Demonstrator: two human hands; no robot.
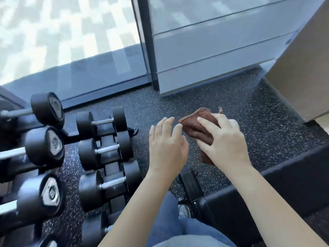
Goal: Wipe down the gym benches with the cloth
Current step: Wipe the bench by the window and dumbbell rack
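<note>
My right hand point(225, 139) grips a bunched brown cloth point(196, 128), holding it in the air above the speckled floor; part of the cloth sticks out past my fingers to the left and below the palm. My left hand point(167, 145) hovers just left of the cloth with relaxed, spread fingers, its fingertips close to the cloth's corner but holding nothing. A black padded gym bench point(277, 191) runs along the lower right, below and to the right of my hands, with its black frame foot point(189, 184) near my legs.
A rack of black dumbbells point(105, 152) fills the left side. Dark speckled rubber flooring point(240, 107) lies ahead. A glass wall with a dark post point(149, 50) and a grey panelled unit point(213, 65) stand behind; a tan box point(302, 77) is at right. My jeans point(178, 229) show below.
</note>
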